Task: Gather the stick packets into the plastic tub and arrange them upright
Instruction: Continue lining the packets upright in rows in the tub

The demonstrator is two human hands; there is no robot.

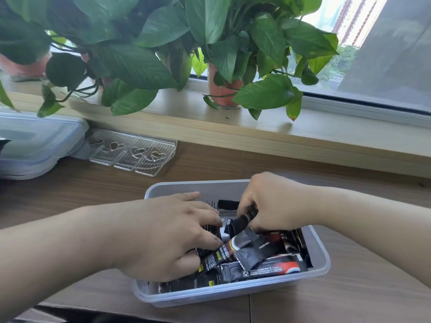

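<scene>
Left hand (168,236) curls round a bunch of packets (208,230); right hand (275,203) pinches one packet (245,220). We should brace the bunch against the tub (323,259) wall, slotting singles upright

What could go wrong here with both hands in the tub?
The right hand pinches one packet while the left hand grips a standing bunch; letting go may topple it onto the loose packets lying flat. Pushing sideways might also slide the plastic tub, which sits near the table edge.

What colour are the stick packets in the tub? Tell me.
The stick packets are mostly black with red and white print, head view.
</scene>
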